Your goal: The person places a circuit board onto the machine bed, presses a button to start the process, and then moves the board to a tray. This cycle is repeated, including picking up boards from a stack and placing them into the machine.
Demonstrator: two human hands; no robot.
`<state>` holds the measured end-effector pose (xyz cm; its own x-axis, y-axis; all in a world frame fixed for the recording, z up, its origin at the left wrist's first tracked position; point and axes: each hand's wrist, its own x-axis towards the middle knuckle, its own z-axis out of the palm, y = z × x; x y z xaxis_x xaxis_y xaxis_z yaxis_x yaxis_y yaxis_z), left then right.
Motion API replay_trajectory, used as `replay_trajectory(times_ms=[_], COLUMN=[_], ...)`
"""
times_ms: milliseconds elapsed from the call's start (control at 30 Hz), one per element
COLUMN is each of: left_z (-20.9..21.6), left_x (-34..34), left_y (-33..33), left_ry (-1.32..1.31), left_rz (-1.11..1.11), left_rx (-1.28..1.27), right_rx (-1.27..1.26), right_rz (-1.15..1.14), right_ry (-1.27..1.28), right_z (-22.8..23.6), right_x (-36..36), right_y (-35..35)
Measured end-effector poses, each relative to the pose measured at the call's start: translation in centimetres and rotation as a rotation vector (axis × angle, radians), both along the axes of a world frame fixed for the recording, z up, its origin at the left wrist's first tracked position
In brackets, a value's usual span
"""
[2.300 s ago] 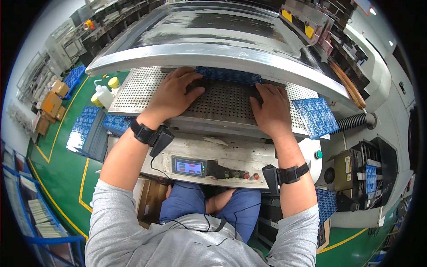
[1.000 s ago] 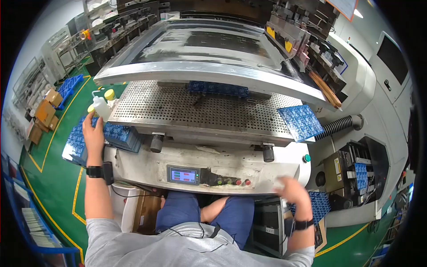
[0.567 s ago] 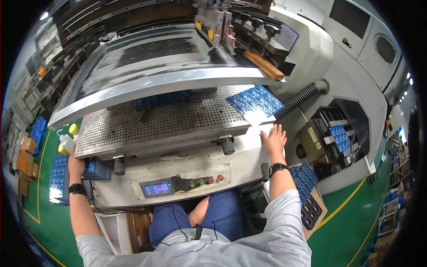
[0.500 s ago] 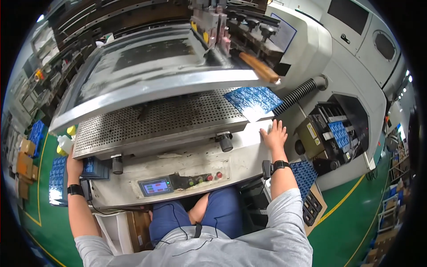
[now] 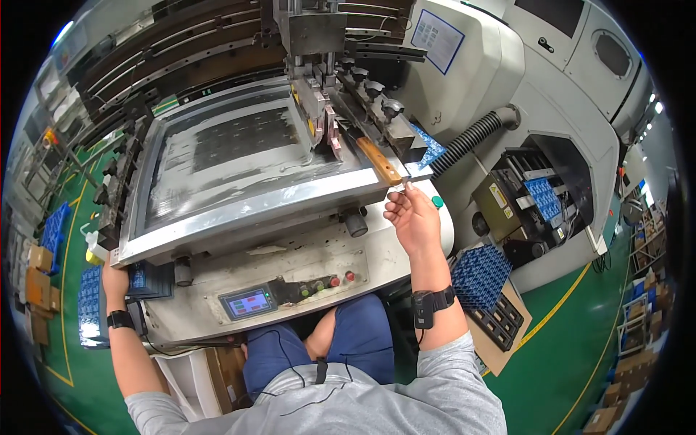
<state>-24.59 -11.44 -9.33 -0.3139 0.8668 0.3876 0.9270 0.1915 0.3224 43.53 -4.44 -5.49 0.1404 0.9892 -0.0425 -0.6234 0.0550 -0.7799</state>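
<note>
My right hand (image 5: 413, 221) is raised with curled fingers at the right front corner of a silver-framed printing screen (image 5: 254, 217). Just beyond its fingertips lies a wooden-handled scraper (image 5: 380, 161) on the screen; whether the fingers pinch anything cannot be made out. My left hand (image 5: 114, 281) is at the screen's left front corner, beside stacked blue circuit boards (image 5: 148, 281), its fingers mostly hidden. Grey paste smears the screen's mesh. To the right of the frame, a bit of blue printed sheet (image 5: 431, 148) shows.
A control panel with a small screen (image 5: 247, 303) and several buttons sits on the machine's front. Blue patterned boards (image 5: 480, 277) stand at the right by a black tray (image 5: 497, 323). A ribbed hose (image 5: 475, 138) runs behind. The squeegee head (image 5: 313, 32) hangs above the screen.
The screen frame has come down over the perforated table, covering it and most of the blue sheet. My right hand has moved from the machine's edge up and left to the frame's corner.
</note>
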Motion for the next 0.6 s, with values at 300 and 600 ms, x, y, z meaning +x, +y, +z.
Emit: replay_trajectory(times_ms=[300, 600], left_z=[0.7, 0.2], left_x=[0.3, -1.2], left_y=[-0.2, 0.1], left_ry=[-0.019, -0.056], left_rz=[0.023, 0.017], left_rx=[0.031, 0.027], right_rx=[-0.041, -0.058], right_rz=[-0.066, 0.007], right_ry=[-0.033, -0.115], right_z=[1.4, 2.0], right_x=[-0.6, 1.9], right_y=[0.1, -3.8])
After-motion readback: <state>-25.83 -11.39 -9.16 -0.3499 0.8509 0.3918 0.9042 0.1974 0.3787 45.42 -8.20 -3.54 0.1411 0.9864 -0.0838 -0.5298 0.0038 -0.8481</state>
